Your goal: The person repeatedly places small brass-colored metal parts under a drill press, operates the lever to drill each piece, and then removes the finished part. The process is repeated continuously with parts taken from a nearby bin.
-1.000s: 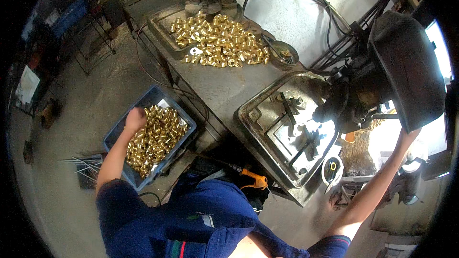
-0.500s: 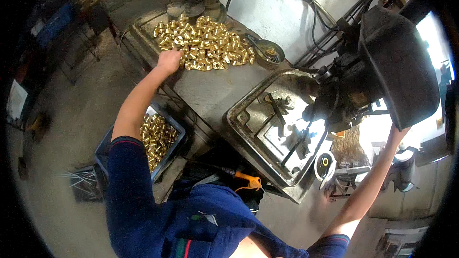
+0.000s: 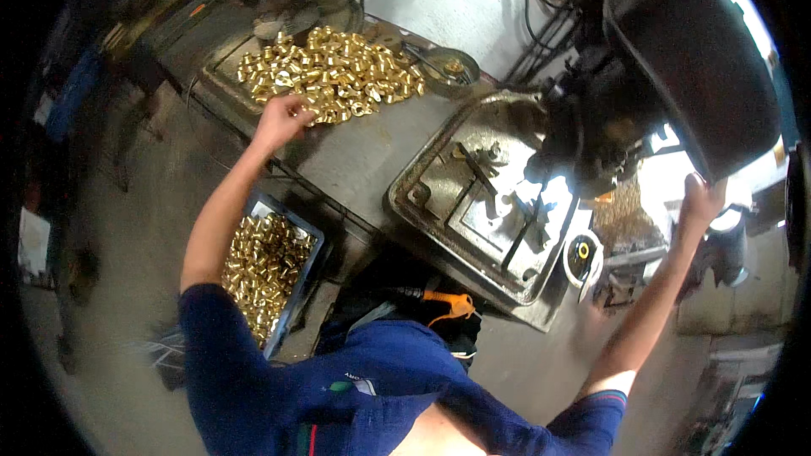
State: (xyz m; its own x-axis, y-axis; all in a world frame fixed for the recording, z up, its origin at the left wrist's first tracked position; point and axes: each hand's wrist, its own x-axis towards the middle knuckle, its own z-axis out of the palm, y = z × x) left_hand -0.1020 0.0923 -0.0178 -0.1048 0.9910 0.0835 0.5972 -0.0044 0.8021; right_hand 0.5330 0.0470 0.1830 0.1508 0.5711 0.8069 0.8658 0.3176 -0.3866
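Note:
My left hand (image 3: 283, 116) reaches out to the near edge of a heap of small brass fittings (image 3: 334, 76) lying in a shallow metal tray (image 3: 221, 89) on the bench. Its fingers curl over the nearest pieces; what they hold is hidden. My right hand (image 3: 701, 200) is raised at the far right, closed around a handle under the black head of a drilling machine (image 3: 676, 59). Below that head sits the machine's grey work table (image 3: 473, 203) with a clamping fixture on it.
A blue crate (image 3: 296, 283) with more brass fittings stands on the floor by my left side. A small round dish (image 3: 446, 69) sits behind the heap. Brass swarf (image 3: 625, 215) is piled at the machine's right. Cables run along the back wall.
My left hand rose from the floor crate to the heap on the bench, then drew back to the heap's near edge. My right hand stayed on the machine.

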